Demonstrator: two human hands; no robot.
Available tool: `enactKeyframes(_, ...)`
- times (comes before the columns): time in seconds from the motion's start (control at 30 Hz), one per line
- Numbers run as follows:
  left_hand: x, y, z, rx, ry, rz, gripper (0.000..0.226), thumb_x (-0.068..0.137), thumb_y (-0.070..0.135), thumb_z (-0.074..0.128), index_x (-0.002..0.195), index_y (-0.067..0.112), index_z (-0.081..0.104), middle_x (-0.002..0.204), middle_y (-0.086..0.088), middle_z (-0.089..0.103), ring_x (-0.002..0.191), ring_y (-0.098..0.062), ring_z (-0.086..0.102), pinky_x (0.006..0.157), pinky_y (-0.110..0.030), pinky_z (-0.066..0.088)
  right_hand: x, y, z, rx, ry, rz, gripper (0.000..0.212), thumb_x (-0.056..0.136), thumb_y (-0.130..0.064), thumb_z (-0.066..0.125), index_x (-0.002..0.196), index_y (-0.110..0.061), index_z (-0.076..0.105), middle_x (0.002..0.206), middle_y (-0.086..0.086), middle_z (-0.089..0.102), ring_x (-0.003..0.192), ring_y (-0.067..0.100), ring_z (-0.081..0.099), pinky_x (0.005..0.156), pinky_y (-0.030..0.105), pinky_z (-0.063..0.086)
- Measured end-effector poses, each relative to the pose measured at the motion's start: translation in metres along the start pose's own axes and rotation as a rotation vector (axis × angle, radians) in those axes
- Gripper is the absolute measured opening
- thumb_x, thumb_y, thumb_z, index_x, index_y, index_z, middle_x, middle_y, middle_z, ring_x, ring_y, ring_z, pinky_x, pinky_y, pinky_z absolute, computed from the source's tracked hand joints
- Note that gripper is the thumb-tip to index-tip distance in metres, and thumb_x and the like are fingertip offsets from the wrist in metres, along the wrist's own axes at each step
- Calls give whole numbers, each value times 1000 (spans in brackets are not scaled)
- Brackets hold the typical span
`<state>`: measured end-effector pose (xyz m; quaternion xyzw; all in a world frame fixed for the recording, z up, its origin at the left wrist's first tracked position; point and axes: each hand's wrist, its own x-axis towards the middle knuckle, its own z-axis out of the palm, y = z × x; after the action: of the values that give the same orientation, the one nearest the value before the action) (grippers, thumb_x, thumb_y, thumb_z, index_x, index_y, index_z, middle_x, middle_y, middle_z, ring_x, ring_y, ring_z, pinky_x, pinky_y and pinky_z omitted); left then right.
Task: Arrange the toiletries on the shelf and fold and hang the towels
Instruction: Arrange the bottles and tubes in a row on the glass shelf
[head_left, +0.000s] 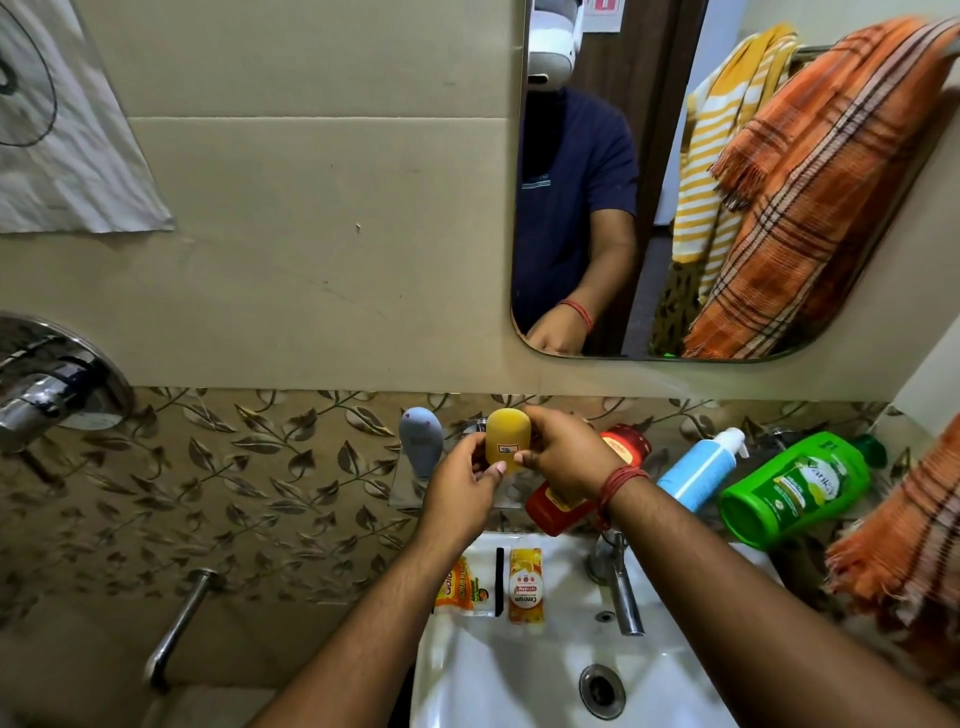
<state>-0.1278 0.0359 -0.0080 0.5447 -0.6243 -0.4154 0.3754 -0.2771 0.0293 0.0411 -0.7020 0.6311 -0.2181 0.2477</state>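
Both hands hold a small yellow bottle (507, 439) above the glass shelf (402, 486), with the left hand (462, 483) pinching its lower side and the right hand (563, 449) curled round its top. A grey bottle (421, 439) stands just beside it on the left. A red bottle (621, 452), a blue pump bottle (698, 470) and a green bottle (795, 486) lie tipped over to the right, near an orange plaid towel (826, 208).

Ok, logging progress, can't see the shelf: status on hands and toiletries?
Left hand and right hand both hold yellow container at shelf. Red bottle, blue bottle, green bottle lying down. Nothing blocking.
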Motion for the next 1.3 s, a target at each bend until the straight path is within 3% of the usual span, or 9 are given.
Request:
enactKeyframes(0.17, -1, -1, -1, -49, -11, -20, 42, 100, 13, 59, 140, 21, 50, 116, 13, 59, 115, -7, 59, 73, -9, 42, -4, -1, -2, -5, 6, -3, 49, 91, -16, 68, 136, -21, 50, 133, 3, 61, 122, 20, 57, 100, 37, 47)
enactKeyframes(0.3, -18, -9, -5, -150, 32, -28, 51, 100, 13, 58, 148, 23, 41, 133, 12, 51, 123, -4, 51, 90, -16, 43, -20, 5, -11, -9, 161, -37, 48, 90, -10, 67, 134, -19, 52, 138, 1, 57, 127, 17, 54, 101, 29, 47)
enactKeyframes(0.47, -46, -24, 2, -46, 81, 75, 27, 100, 17, 59, 118, 36, 55, 121, 13, 60, 114, -2, 59, 84, -12, 45, -55, 21, -17, -262, 223, -31, 48, 90, -7, 63, 135, -21, 52, 135, 1, 57, 127, 19, 49, 104, 34, 45)
enactKeyframes(0.63, -45, -13, 22, 48, -48, 112, 29, 99, 23, 59, 127, 28, 55, 125, 10, 59, 106, 6, 57, 80, -9, 43, -79, 29, -2, -424, 222, 18, 53, 86, -6, 65, 136, -19, 51, 136, 4, 51, 125, 24, 48, 102, 38, 48)
enactKeyframes(0.73, -40, -7, 34, 59, -85, 85, 35, 100, 26, 59, 134, 24, 54, 125, 11, 58, 106, -3, 58, 81, -15, 47, -84, 30, 16, -445, 244, 88, 48, 87, -5, 62, 131, -20, 52, 129, 4, 48, 114, 25, 51, 92, 39, 53)
enactKeyframes(0.87, -37, -5, 45, 62, -75, 56, 27, 98, 27, 61, 125, 26, 58, 122, 2, 65, 102, -11, 66, 88, -34, 57, -86, 33, 30, -250, 358, 170, 32, 94, -15, 59, 125, -20, 54, 128, 2, 44, 96, 23, 62, 84, 34, 54)
enactKeyframes(0.97, -37, -2, 49, -5, -103, 22, 20, 97, 22, 64, 113, 30, 57, 117, 1, 66, 92, -5, 67, 75, -20, 56, -88, 34, 37, -20, 409, 167, 26, 96, -14, 56, 122, -16, 54, 130, 1, 38, 101, 22, 61, 87, 29, 52)
enactKeyframes(1.07, -42, -3, 51, -81, -121, 9, 25, 97, 19, 65, 119, 27, 57, 122, 0, 63, 96, -3, 65, 67, -9, 52, -92, 35, 45, 77, 430, 155, 28, 95, -11, 57, 123, -15, 53, 132, 0, 37, 111, 20, 57, 95, 30, 52)
enactKeyframes(1.3, -50, -10, 49, -114, -87, 57, 40, 96, 12, 65, 134, 19, 56, 129, -2, 56, 110, -8, 62, 77, -10, 54, -98, 40, 57, 292, 537, 123, 47, 87, -3, 65, 129, -16, 47, 136, -4, 34, 114, 16, 56, 93, 34, 55)
